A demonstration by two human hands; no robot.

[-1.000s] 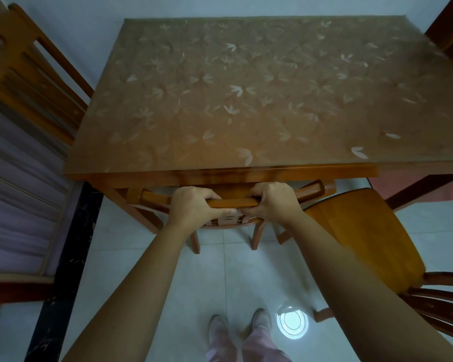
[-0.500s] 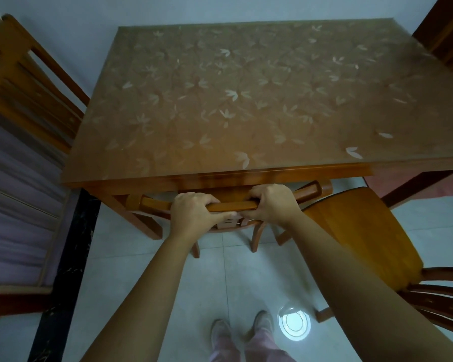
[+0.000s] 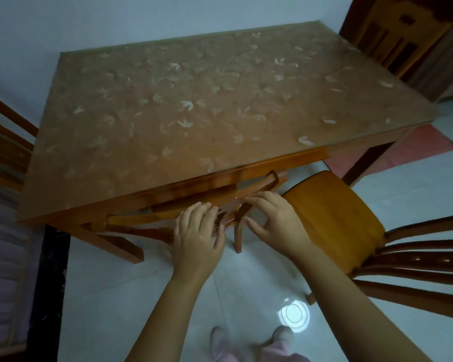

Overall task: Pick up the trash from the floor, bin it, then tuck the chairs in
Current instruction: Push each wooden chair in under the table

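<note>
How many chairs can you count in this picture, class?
4: tucked chair under the table at its near edge, pulled-out chair at right, left-edge chair, far-corner chair top right. Others may be hidden.

No text, label, brand, number or sign can be read anywhere. The only markings are pale leaf-like shapes scattered over the cover of the surface — a pattern, not letters.
</note>
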